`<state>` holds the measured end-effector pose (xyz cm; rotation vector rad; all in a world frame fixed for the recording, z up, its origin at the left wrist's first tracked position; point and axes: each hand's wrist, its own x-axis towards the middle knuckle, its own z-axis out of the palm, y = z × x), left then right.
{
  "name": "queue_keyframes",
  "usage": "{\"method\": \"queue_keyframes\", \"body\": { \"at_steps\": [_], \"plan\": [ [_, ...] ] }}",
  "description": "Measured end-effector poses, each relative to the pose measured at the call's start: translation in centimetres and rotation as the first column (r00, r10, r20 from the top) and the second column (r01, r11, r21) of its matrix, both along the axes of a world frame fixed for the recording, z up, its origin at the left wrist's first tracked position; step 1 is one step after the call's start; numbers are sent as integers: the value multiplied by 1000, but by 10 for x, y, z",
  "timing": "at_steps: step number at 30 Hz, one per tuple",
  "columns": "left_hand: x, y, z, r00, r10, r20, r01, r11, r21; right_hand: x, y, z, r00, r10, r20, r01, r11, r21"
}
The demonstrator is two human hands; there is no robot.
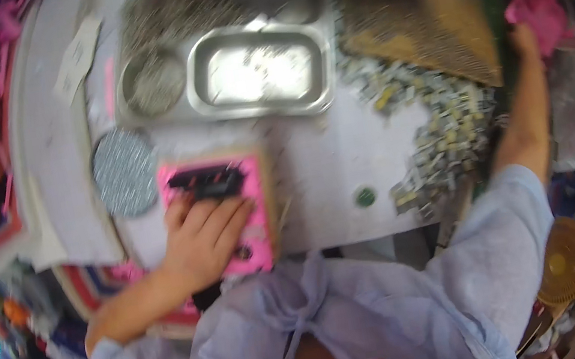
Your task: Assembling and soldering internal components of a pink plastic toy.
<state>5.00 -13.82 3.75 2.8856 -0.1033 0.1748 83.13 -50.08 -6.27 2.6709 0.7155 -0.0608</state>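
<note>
My left hand [207, 232] lies over a bright pink block [258, 222] on the table, its fingers stretched out and a little apart. The fingertips touch the near edge of a black part [216, 182] on top of that block. At the far right, my right hand [525, 39] reaches against a crumpled pink sheet or bag [541, 11]. Its fingers are mostly hidden and blurred, so whether it grips the pink material does not show.
Beyond the block stands a metal tray [322, 90] with small bits in it. A round dish of thin metal pieces [125, 172] is at the left. Many small metallic pieces [446, 130] are heaped at the right, beside a brown board [422, 28]. A green disc [365, 196] lies near the front.
</note>
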Motion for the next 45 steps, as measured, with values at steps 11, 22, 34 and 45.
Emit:
{"method": "queue_keyframes", "body": {
  "at_steps": [11, 22, 34, 45],
  "plan": [
    [9, 8, -15, 979, -123, 165, 125, 992, 2, -136, 6, 189, 880, -374, 293, -204, 260, 944],
    [14, 39, 27, 967, 199, 161, 100, 283, -954, -563, 148, 196, 787, 615, -42, 347, -386, 854],
    [-31, 37, 9, 924, 379, -46, -193, 359, -913, -686, 182, 108, 588, 616, -523, 536, 187, 823],
    [-46, 22, -12, 925, 378, -39, -333, 759, -559, -705, 156, 70, 695, 531, -484, 241, 462, 853]
  ]
}}
